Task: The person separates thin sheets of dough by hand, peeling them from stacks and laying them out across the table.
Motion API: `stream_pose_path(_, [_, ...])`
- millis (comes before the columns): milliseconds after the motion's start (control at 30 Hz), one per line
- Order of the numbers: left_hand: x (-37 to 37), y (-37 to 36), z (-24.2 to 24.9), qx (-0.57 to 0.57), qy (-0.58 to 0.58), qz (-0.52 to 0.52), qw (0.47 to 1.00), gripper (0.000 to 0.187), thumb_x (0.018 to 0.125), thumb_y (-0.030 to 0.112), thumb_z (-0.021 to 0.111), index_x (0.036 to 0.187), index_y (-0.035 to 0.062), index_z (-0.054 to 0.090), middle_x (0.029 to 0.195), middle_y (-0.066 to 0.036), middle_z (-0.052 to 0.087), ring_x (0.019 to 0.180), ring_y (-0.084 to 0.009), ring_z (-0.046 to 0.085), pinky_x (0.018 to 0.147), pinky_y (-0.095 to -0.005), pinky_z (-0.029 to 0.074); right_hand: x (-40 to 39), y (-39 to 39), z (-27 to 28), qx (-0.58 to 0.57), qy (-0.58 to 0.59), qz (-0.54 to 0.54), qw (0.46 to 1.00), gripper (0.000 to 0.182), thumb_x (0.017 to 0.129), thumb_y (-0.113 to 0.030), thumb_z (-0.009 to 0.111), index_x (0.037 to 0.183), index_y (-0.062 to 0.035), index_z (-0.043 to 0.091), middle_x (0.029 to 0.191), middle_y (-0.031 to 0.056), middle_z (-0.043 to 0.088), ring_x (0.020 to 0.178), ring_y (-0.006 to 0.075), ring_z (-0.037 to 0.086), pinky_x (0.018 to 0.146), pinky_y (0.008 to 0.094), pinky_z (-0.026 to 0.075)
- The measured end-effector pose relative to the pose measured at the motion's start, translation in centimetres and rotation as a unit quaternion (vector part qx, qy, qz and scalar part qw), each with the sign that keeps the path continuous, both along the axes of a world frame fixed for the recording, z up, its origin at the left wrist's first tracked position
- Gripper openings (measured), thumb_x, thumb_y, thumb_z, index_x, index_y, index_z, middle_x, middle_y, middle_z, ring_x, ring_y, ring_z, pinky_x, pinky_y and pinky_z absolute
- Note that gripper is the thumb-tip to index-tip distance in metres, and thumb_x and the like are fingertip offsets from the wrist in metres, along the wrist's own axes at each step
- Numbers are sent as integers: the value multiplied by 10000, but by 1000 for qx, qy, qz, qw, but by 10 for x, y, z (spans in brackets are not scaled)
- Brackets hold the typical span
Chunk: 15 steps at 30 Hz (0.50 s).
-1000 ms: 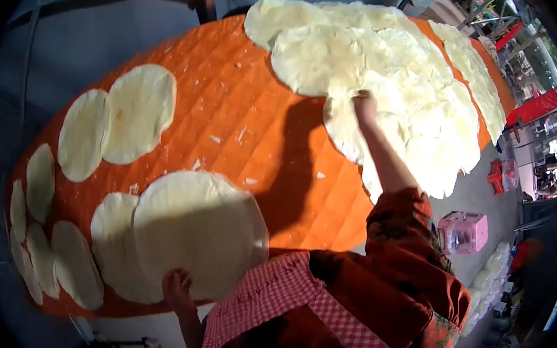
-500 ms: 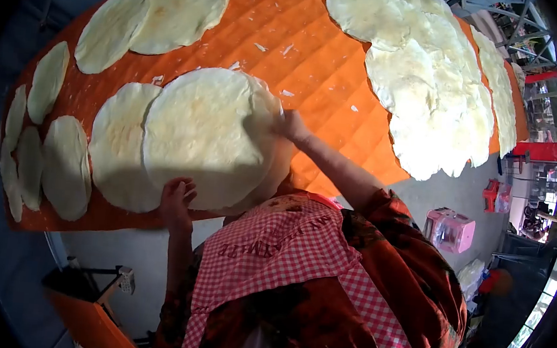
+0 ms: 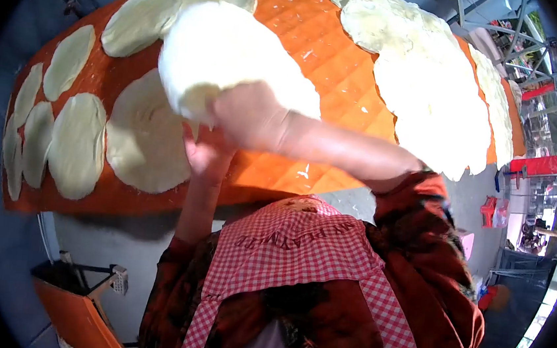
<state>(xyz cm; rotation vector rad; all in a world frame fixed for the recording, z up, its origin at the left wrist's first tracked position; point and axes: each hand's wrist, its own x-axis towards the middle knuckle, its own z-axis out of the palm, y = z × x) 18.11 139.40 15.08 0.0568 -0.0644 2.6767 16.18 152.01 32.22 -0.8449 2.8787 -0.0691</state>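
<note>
The right hand [image 3: 247, 115] is closed on a lifted round dough sheet [image 3: 229, 54]; the left hand [image 3: 206, 154], fingers spread open, supports it from six o'clock. Other sheets lie on the orange quilted desk [image 3: 341, 67] at nine and two o'clock.

We see flat dough rounds [image 3: 76, 140] lying in a row along the left of the quilted cloth [image 3: 340, 80]. A big overlapping batch [image 3: 432, 88] lies on its far right. Between them, our hands lift one round [image 3: 229, 54] above the cloth, near another round [image 3: 146, 139].
</note>
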Motion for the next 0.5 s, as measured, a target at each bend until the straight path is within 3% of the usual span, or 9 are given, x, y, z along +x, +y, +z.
stream_pose_path(67, [11,-7,-37,-200,73,107,971,584,931,507,362,1375,128,350,1399,-89,391,1258,-300,391,1045,-489,310,18,-16,-71,-10,-83,-31,996,186,752,-208,592,858,-81,676,842,147,670,804,293,658,704,389,520])
stream_pose_path(100, [9,-14,-105,-243,89,140,956,606,939,520,329,1388,113,328,1396,-90,388,1251,-300,394,1055,-446,311,22,-11,-129,-98,-117,-64,986,202,762,-225,590,857,-70,679,849,152,669,824,307,652,728,393,513])
stream_pose_path(133, [17,-16,-107,-214,26,85,973,607,941,522,317,1390,113,325,1393,-88,392,1246,-298,400,1050,-449,318,24,-8,-167,-184,-151,-94,967,221,772,-242,588,855,-60,682,856,157,668,845,321,645,752,397,507])
stream_pose_path(200, [36,-14,-106,-148,-102,-26,983,609,946,527,294,1394,115,320,1388,-84,399,1238,-294,411,1041,-455,332,28,8,-147,-142,-238,-181,943,266,783,-274,591,894,-49,679,878,160,666,861,313,634,787,396,482])
stream_pose_path(267, [38,-8,-95,-207,-82,-1,975,622,938,541,302,1394,117,321,1388,-81,403,1228,-300,428,1013,-474,361,-37,61,-224,-235,-209,-29,949,285,773,-291,607,902,-47,679,903,149,664,836,270,626,775,393,470])
stream_pose_path(333, [49,-1,-88,-267,-78,10,960,635,930,555,311,1393,120,322,1387,-78,407,1219,-305,445,986,-493,390,-87,102,-189,-291,-84,-59,951,236,743,-212,621,897,-44,680,793,116,675,740,214,628,705,394,484])
stream_pose_path(367, [50,-3,-88,-252,-85,8,964,617,925,527,351,1385,116,331,1376,-88,417,1228,-314,440,963,-510,411,-87,106,-105,-221,-94,-152,959,223,751,-195,596,897,-48,680,814,138,681,744,242,650,685,395,499])
stream_pose_path(400, [52,-3,-88,-258,-94,1,961,600,924,501,366,1382,115,334,1371,-91,423,1226,-314,442,955,-511,417,-95,112,-64,-203,-39,-122,971,236,769,-208,563,906,-57,682,878,171,676,779,293,663,676,399,509])
stream_pose_path(500, [54,0,-88,-294,-112,-3,949,549,919,414,402,1370,106,347,1356,-102,436,1217,-311,450,941,-507,430,-77,105,-4,-183,85,-67,977,196,780,-194,548,859,-71,678,811,154,661,750,323,653,653,430,512])
